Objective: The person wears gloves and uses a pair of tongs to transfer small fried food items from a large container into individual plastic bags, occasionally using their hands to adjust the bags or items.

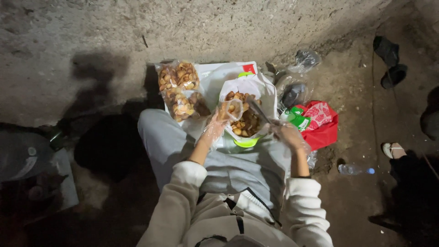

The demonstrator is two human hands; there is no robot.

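Head view: in the middle of the frame, the left hand (214, 130) fingers hold a small clear bag (232, 110) open over the big snack bag (247, 116), so the right hand (288, 135), gripping tongs (259, 111), can fill it.

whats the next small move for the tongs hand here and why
Probably dip the tongs in the right hand into the big bag of snacks and lift a few into the small clear bag, which the left hand holds open over it, only partly filled.
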